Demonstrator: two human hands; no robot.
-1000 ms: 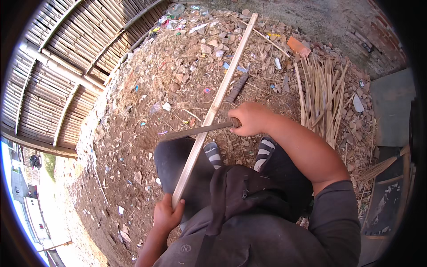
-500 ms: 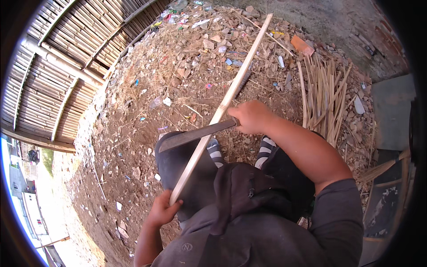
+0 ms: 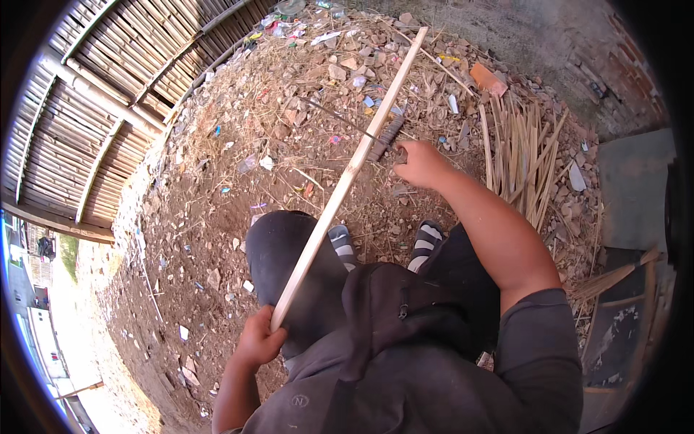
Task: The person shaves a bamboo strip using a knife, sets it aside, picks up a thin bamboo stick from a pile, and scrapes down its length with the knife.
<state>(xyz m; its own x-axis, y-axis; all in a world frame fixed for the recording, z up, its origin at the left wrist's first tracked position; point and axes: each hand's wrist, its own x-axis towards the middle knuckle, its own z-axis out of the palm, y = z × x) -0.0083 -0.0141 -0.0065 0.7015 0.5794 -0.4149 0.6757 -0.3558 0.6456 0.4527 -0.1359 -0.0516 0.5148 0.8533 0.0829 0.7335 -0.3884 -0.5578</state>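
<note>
Left hand (image 3: 258, 340), fingers wrapped round the near end of a long pale split-bamboo strip (image 3: 347, 177) slanting away over littered ground. Right hand (image 3: 419, 163), farther out, grips a dark-bladed knife (image 3: 361, 130) touching the strip past its middle (far portion seemingly left to trim). Beyond lies a pile of similar pale strips (image 3: 524, 145), judged finished.

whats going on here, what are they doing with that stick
A person is working a long pale wooden strip over littered dirt ground. The left hand grips its lower end near the knee, so it slants up and away. The right hand holds a dark blade by its handle, with the blade lying across the strip about midway along. A pile of similar split strips lies on the ground to the right, and a bamboo fence runs along the left.
</note>
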